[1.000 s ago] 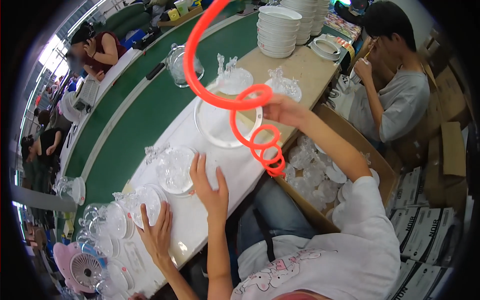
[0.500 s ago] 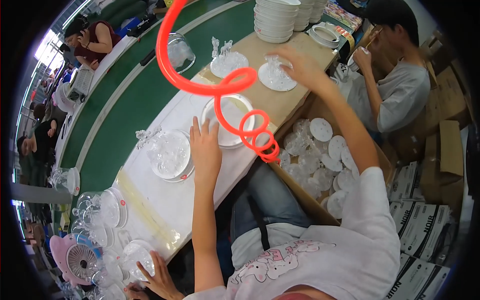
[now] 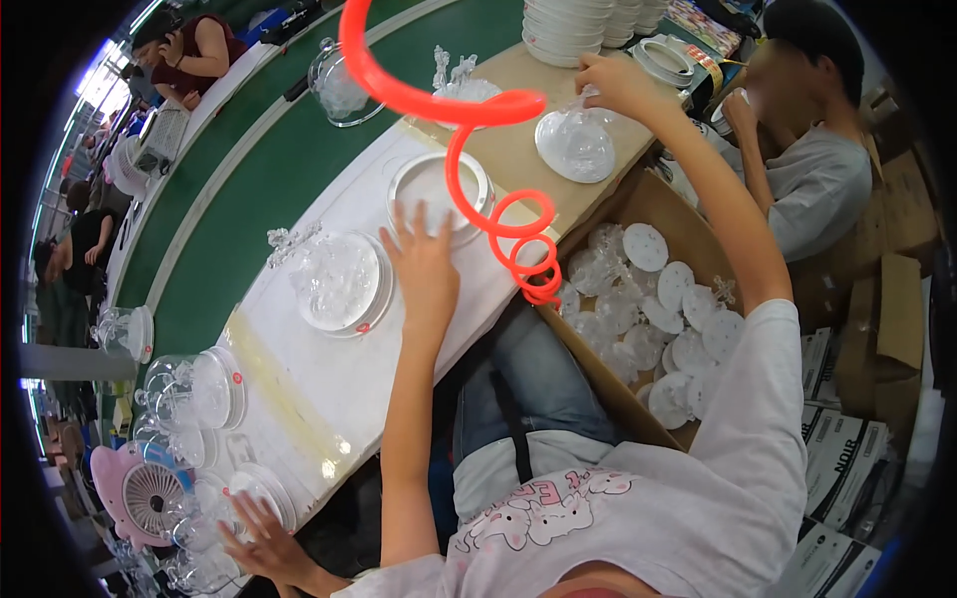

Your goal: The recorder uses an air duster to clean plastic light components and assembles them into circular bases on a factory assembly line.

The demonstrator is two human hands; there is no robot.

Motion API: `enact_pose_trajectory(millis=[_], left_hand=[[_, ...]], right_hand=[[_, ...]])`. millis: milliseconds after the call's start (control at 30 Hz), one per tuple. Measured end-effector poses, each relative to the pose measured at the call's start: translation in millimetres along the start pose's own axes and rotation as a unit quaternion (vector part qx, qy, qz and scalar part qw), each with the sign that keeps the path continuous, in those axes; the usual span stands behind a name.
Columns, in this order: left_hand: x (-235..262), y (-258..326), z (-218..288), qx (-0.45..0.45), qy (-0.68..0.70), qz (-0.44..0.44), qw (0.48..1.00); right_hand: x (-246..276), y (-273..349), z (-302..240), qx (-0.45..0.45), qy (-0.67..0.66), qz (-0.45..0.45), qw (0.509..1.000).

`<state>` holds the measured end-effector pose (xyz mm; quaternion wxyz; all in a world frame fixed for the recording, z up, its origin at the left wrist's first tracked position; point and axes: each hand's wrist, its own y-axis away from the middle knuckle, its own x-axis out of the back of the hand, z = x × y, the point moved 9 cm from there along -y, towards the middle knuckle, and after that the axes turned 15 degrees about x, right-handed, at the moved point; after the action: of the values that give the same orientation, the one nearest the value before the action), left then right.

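My left hand [image 3: 427, 264] is open over the table, fingers spread toward a white round ring base [image 3: 407, 191] and apparently at its near edge. With closed fingers, my right hand [image 3: 620, 88] grips a clear plastic figurine [image 3: 576, 145] by its upright part; its round disc is tilted up from the brown board. Beyond, partly behind the red coil, stands another clear figurine [image 3: 461, 82]. Left of my left hand, a white round base [image 3: 344, 286] carries clear pieces, with a clear figure at its far side.
A coiled red air hose [image 3: 449, 105] hangs across the middle. An open carton [image 3: 648, 204] of clear figurines stands at right. White bowls [image 3: 565, 30] are stacked at the back. A co-worker's hand [image 3: 264, 543] is by domed pieces and a pink fan [image 3: 135, 495]. A green conveyor [image 3: 224, 229] curves past.
My right hand has tilted the figurine up and moved slightly right. My left hand has shifted right, fingers wider apart. At lower left, the co-worker's hand has come away from a round piece.
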<state>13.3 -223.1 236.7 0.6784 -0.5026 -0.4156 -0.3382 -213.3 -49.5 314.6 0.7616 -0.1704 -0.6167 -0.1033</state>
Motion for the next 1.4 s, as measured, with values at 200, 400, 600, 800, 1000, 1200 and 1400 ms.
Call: enact_pose_trajectory(millis=[200,400,600,800,1000,1200,1400], left_hand=[[0.2,-9.1,-14.5,0.138,0.133,0.033,0.981],[-34.6,-17.4,4.0,0.067,0.182,-0.046,0.98],[1.6,15.5,-37.0,0.1,0.334,-0.007,0.937],[-17.1,7.7,-30.5,0.173,0.348,-0.011,0.921],[-15.4,8.8,-33.0,0.158,0.363,0.024,0.918],[-8.3,10.9,-38.7,0.167,0.386,0.019,0.907],[-14.8,7.5,-32.7,0.159,0.382,0.019,0.91]], right_hand=[[-29.5,5.0,15.2,-0.041,-0.31,0.106,0.944],[-51.8,17.5,18.6,-0.083,-0.364,0.133,0.918],[3.9,-3.3,-6.2,-0.113,-0.297,0.175,0.932],[38.0,-68.9,-100.4,0.02,-0.317,0.249,0.915],[18.4,-100.3,-135.6,0.064,-0.226,0.205,0.95],[13.1,-112.4,-155.0,0.098,-0.296,0.171,0.935],[13.9,-111.2,-151.5,0.101,-0.263,0.141,0.949]])
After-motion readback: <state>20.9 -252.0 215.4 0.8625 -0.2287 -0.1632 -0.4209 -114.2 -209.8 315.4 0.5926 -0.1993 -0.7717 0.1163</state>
